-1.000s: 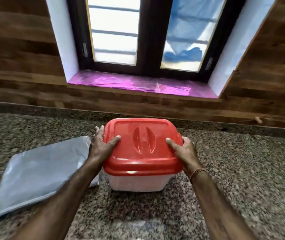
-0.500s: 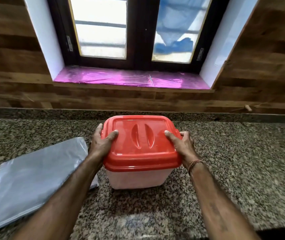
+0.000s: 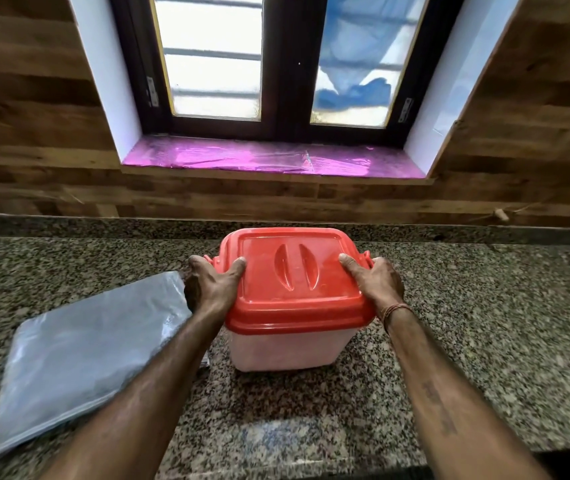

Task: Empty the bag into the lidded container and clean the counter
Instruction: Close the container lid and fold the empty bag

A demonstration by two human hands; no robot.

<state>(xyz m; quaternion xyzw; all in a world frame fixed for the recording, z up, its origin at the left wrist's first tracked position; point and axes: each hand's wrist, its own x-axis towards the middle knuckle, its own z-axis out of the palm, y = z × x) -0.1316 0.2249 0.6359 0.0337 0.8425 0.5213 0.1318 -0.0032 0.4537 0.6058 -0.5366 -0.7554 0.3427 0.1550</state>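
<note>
Two hands clamp one red lid [image 3: 294,271]: the left hand [image 3: 212,289] and the right hand [image 3: 375,282] each lay a thumb on top and hook fingers over a side edge, probably to snap it down or pull it free; which one I cannot tell. One container [image 3: 290,348] stands under that lid, toward the back of the counter [image 3: 484,323]. One grey bag [image 3: 86,351] lies flat just left of it, seemingly emptied and set aside.

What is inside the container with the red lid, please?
Hidden: the red lid covers the container, left hand and right hand gripping its edges; the cloudy wall shows nothing clear.
</note>
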